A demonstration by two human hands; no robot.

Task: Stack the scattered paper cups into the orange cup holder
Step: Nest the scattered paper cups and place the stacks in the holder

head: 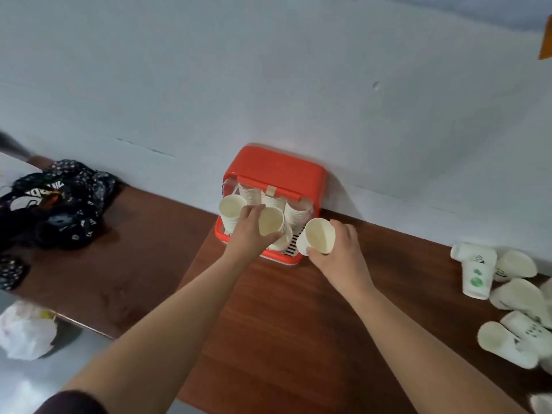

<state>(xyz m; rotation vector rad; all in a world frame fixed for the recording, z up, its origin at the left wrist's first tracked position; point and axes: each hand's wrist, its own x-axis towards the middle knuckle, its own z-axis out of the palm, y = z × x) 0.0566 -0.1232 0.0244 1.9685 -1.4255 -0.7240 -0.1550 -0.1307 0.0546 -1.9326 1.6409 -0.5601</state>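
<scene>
Left fingers [252,210] around a cup [270,221] over the orange holder [277,167], right fingers [343,228] around a second cup [319,236] beside it

Both hands [249,231] [343,249] hold paper cups [270,221] at orange holder [277,168].

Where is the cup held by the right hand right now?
Head view, just right of centre: the right hand holds the paper cup beside the orange cup holder, at its front right corner.
</scene>
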